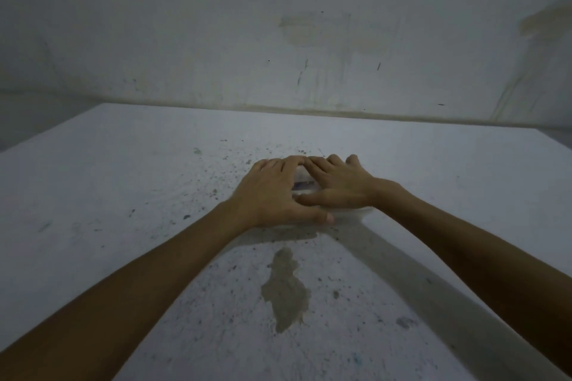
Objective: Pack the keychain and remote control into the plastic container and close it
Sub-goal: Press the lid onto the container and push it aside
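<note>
Your left hand (272,195) and right hand (337,187) lie flat, fingers (297,161) spread, on the plastic container (349,213) mid-bench (123,195); keychain and remote hidden beneath; uneven pressing could leave one lid edge unseated.

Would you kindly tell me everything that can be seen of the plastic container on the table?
The plastic container is mostly hidden under both hands. What shows is pale, translucent plastic: a strip of rim or lid edge along its near right side and a small patch between the hands, where something dark shows faintly. It sits flat on the speckled white table. The left hand and right hand lie palm-down on top. Whether it is fully closed cannot be told.
</note>
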